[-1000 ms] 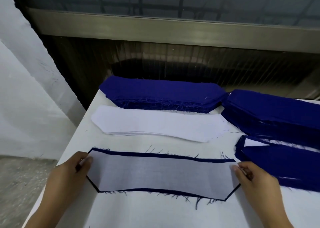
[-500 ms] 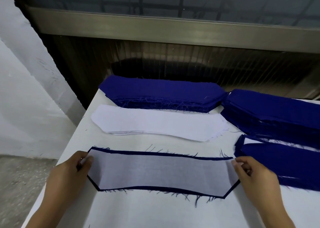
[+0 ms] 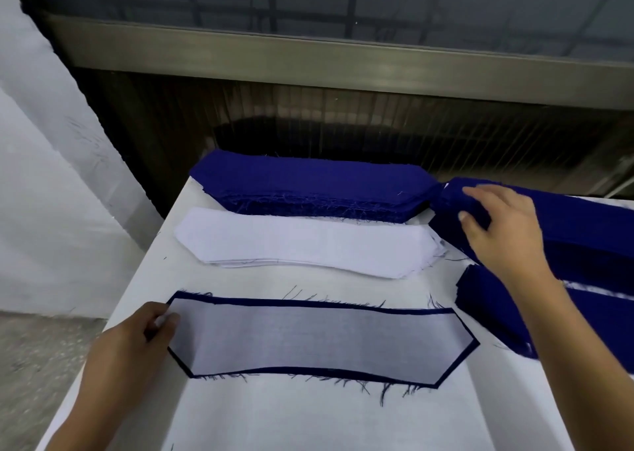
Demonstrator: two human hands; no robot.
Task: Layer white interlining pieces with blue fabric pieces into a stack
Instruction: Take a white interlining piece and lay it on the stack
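A white interlining piece [image 3: 319, 340] lies flat on a blue fabric piece whose dark rim [image 3: 308, 302] shows all round it, near the table's front. My left hand [image 3: 137, 344] pinches the left end of this pair. My right hand [image 3: 501, 227] reaches over the left end of a blue fabric pile [image 3: 583, 231] at the right, fingers curled on its top layer. A stack of white interlining [image 3: 302, 241] sits behind the pair, and another blue pile [image 3: 308, 189] lies at the back.
The white table [image 3: 308, 416] has its left edge close to my left hand, with floor below. A lower blue pile with a white strip [image 3: 590, 316] lies at the right. A dark wall and metal sill rise behind the table.
My right hand left the right end of the layered pair and moved up and right onto the blue pile. My left hand stayed at the left end.
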